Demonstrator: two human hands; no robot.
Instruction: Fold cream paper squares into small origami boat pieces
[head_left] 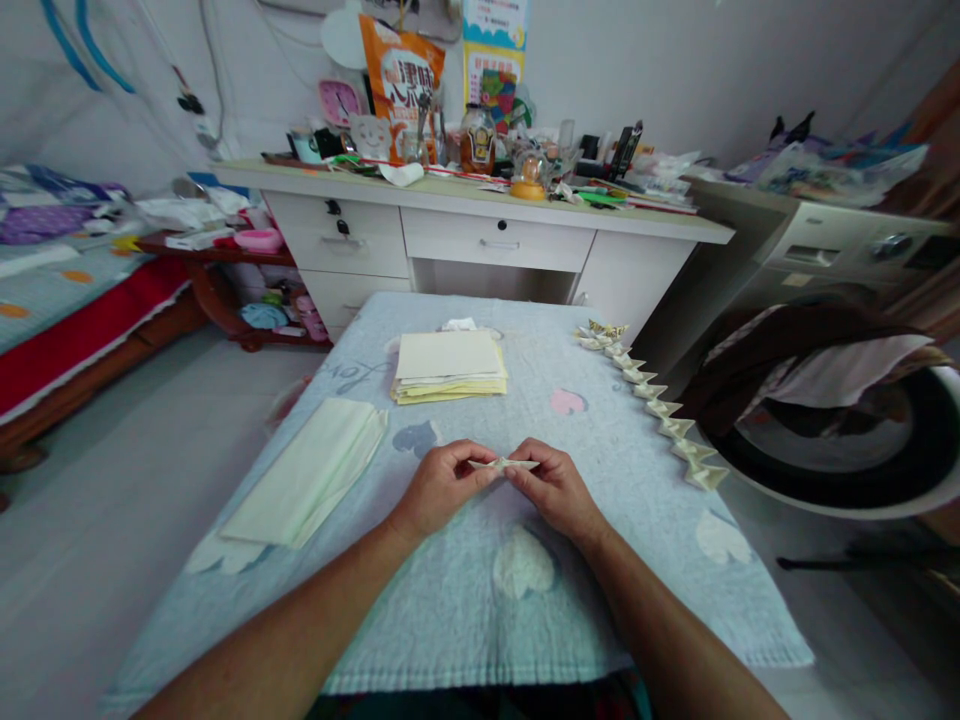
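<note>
Both hands meet near the middle of the towel-covered desk (465,620). The left hand (439,485) and the right hand (551,488) each pinch one end of a small folded paper piece (504,463), which is held flat between the fingertips just above the pale blue towel. The paper is cream-coloured with pointed ends; its exact folds are too small to make out.

Beyond the hands, farther up the desk, lies a stack of cream and yellow paper sheets (448,366). To the left, near the desk edge, lies a second, looser pile of pale paper (311,470), set at an angle. Along the right side runs a row of finished folded paper pieces (660,405), lined up one after another from the far corner toward the near edge, touching or nearly touching each other.

To the right of the desk stands a round basin (847,470) with a dark inside and a white rim; dark brown and pale cloth (810,350) lies heaped in it and over its far edge.

At the back stands a white drawer cabinet (495,240), its top crowded with bottles, a pink clock (339,100), an orange bag (401,80) and other small items. A bed (67,290) with a red side is on the left.
</note>
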